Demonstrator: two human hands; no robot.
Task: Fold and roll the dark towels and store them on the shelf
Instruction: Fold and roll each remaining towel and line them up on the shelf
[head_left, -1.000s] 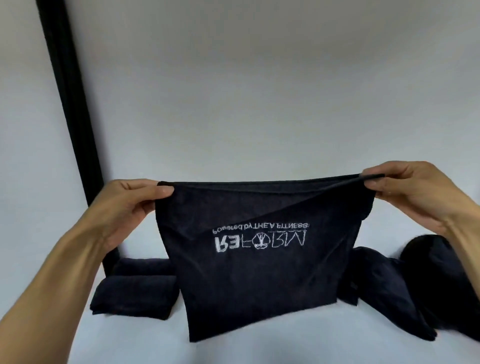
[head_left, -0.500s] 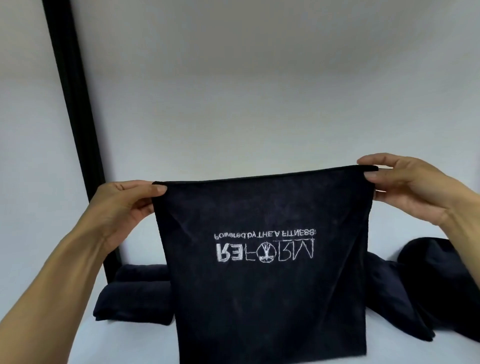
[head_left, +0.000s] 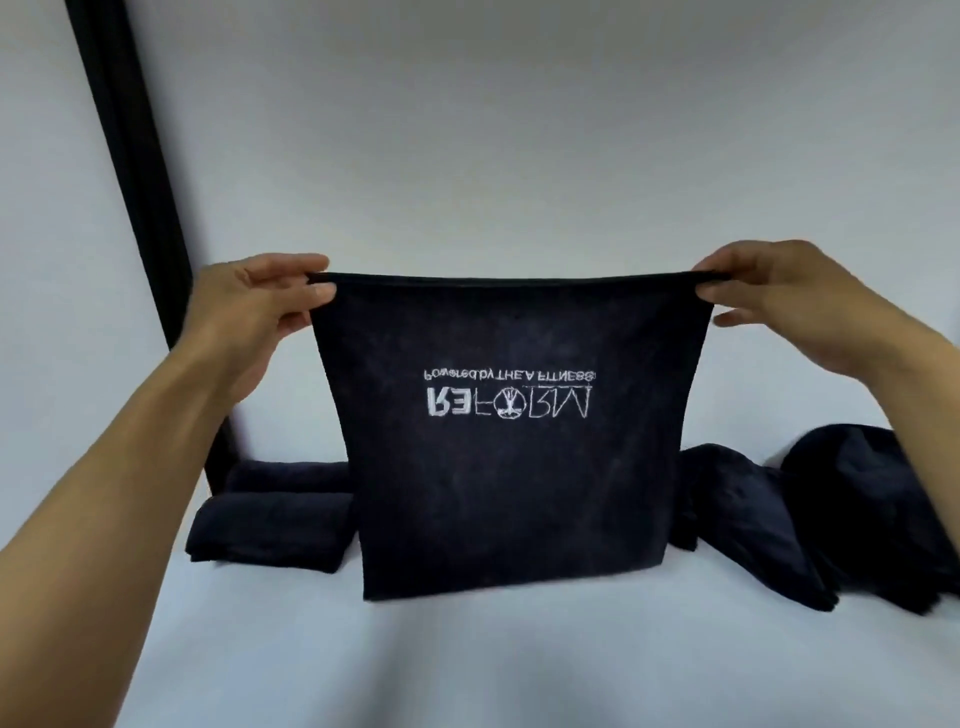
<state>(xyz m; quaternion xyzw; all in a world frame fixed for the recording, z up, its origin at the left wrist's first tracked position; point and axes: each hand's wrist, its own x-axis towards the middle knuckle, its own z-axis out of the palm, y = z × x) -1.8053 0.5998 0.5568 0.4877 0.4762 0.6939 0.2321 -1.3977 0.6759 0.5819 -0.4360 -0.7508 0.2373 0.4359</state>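
Observation:
A dark towel (head_left: 509, 493) with a white upside-down logo hangs flat and stretched in front of me. My left hand (head_left: 254, 312) pinches its top left corner, and my right hand (head_left: 779, 301) pinches its top right corner. The towel's bottom edge reaches down to the white shelf surface (head_left: 467, 654). Behind it on the left lie two rolled dark towels (head_left: 270, 525), one in front of the other. To the right lies a heap of loose dark towels (head_left: 831, 519).
A black upright post (head_left: 135, 208) stands at the left, next to the rolled towels. A pale wall rises behind, and a pale panel spans overhead.
The towel's top edge has gone from slack and creased to taut and level. Both hands have risen, and the towel's bottom edge now sits at the white surface.

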